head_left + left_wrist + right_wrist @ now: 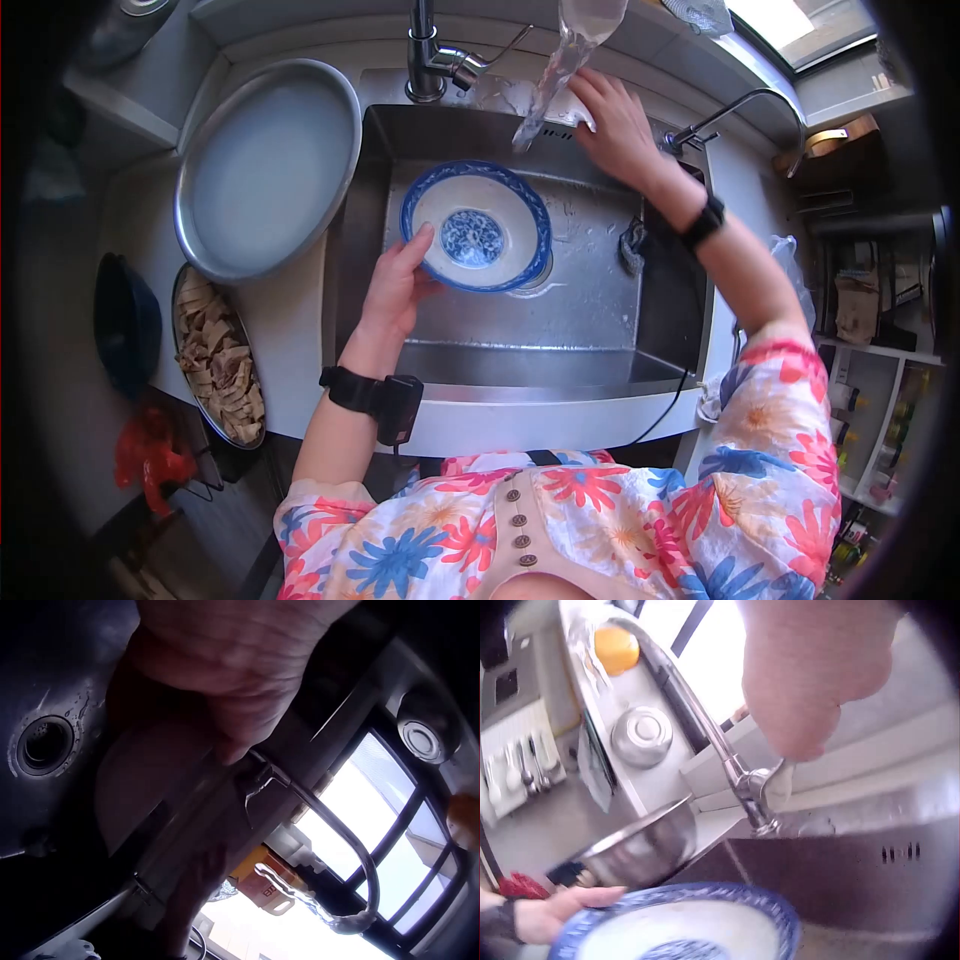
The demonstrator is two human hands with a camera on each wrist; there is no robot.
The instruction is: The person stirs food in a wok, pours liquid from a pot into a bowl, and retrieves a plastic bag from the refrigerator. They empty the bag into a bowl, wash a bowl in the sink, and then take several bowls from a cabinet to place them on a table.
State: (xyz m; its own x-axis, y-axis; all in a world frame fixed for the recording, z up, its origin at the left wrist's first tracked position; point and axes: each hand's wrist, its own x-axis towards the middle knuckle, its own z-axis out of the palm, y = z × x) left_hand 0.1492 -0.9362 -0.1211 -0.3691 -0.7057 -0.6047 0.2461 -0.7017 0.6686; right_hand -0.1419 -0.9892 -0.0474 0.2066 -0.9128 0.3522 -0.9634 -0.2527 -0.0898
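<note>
A white bowl with blue patterns (500, 215) is tilted over the sink, gripped at its left rim by my left hand (398, 280), thumb inside. In the left wrist view the bowl (139, 776) is a dark shape below the left hand (225, 660). My right hand (625, 140) is at the sink's back edge, fingers bent over a small white item (581, 106). The right wrist view shows that white item (780, 785) beneath the right hand (814, 675), near the faucet base, and the bowl's rim (772, 900). Water (545, 100) runs from the faucet.
A large metal basin (268, 170) of cloudy liquid stands left of the steel sink (580, 320). Nearer the counter edge is a dish of brownish pieces (218, 360). A dark scrap (632, 246) lies in the sink; a thin second tap (740, 100) rises at the right.
</note>
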